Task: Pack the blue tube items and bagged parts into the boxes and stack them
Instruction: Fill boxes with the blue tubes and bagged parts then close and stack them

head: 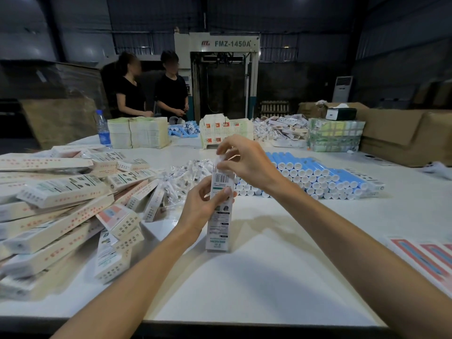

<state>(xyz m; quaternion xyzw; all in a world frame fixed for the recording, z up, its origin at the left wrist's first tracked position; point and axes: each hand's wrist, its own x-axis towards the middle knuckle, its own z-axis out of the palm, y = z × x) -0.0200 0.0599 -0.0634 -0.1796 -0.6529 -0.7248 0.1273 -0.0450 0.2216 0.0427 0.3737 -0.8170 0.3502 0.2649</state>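
— Dim workshop hall, with a white table (269, 277) across the front. Far left?
— Heaped with long printed boxes (61, 192), lying flat and criss-crossed, some leaning on others. Behind them, standing upright, a water bottle (103, 129) with a blue label.
— Further back?
— Two people in black (171, 94) at the far edge, beside stacks of flat cartons (139, 133). Beyond those, a pale machine (225, 69) lettered FMZ-1450A.
— Middle of the table?
— Loose heap of clear bagged parts (181, 174), touching the box pile. Just in front, left hand (208, 204) wrapped round one box (217, 231), thumb across its printed face, holding it upright with the lower end down by the table.
— Right hand?
— Higher up, at the box's top end: right hand (244, 162) pinching a clear bag (221, 162) between thumb and fingertips. Cannot tell how far in.
— Past that?
— Blue tube items (318, 174) laid in neat rows, white caps facing this way, stacked a few layers deep. At the right edge, flat red-and-blue printed sheets (420, 258), well apart from the tubes.
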